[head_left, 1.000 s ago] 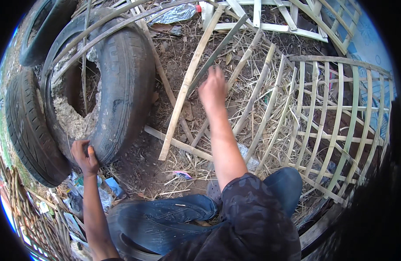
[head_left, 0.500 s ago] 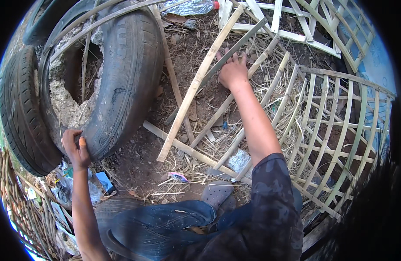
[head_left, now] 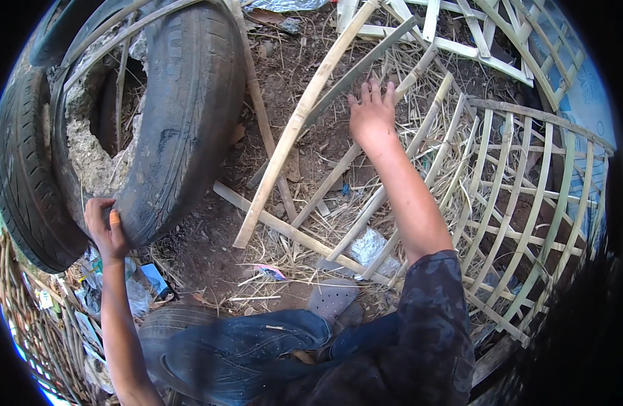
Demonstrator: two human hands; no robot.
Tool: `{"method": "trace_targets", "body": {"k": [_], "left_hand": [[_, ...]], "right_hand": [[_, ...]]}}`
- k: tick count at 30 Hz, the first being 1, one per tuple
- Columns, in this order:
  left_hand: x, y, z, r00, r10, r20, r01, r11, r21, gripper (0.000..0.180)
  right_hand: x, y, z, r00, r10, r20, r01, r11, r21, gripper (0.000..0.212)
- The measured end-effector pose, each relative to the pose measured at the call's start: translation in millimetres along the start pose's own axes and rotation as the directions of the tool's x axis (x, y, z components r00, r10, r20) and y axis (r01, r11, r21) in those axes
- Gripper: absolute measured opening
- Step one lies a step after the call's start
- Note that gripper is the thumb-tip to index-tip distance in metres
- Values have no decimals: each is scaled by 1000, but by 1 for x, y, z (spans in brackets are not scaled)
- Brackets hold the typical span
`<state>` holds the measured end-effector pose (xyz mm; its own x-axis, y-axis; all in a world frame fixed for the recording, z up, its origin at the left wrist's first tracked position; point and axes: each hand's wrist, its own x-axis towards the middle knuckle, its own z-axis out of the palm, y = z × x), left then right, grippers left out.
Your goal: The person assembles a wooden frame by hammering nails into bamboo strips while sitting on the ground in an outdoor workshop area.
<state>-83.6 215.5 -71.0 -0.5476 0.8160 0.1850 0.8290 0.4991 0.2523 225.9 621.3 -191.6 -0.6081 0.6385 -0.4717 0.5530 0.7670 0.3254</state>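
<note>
My left hand (head_left: 107, 227) is curled over the lower edge of a big worn tyre (head_left: 183, 128), its thumb capped with something orange. Rough pale concrete (head_left: 105, 166) lines the inside of that tyre. Over at the right, my right hand (head_left: 374, 122) has its fingers spread and holds nothing. It is over an open lattice of split bamboo slats, beside one diagonal slat (head_left: 335, 179) that passes under the wrist. A long pale bamboo strip (head_left: 294, 128) slants to the left of this hand, and a grey-green strip (head_left: 359, 68) lies just beyond the fingertips.
A second tyre (head_left: 27, 176) leans at the far left. Woven bamboo panels (head_left: 521, 183) curve along the right side. Straw, crumpled foil (head_left: 369, 247) and plastic litter (head_left: 132, 291) lie on the dirt. My shoe (head_left: 332, 298) is near the lattice's front slat, and bundled sticks (head_left: 27, 325) fill the lower left.
My right hand has come away from the grey-green strip, shifting slightly right and spreading its fingers. My left hand stays on the tyre's edge. The whole view has shifted a little.
</note>
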Motion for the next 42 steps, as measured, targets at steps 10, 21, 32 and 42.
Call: {"method": "trace_targets", "body": {"k": [10,21,32,42], "left_hand": [[-7,-11,4,999,-30,15,32,992,-123,33],[-4,-14,7,998,-45,49,51,990,-133,29],[-2,-10,6,998,-49,36,54,986,-160,27],[-5,-11,6,999,-37,37,43,985,-167,26]], "right_hand": [[2,16,-8,995,74,-65,-72,997,31,44],[-7,36,6,993,14,-118,-14,1000,0,39],[9,64,-4,915,-64,-399,144,974,175,58],[13,81,-26,960,-107,-259,202,904,377,59]]}}
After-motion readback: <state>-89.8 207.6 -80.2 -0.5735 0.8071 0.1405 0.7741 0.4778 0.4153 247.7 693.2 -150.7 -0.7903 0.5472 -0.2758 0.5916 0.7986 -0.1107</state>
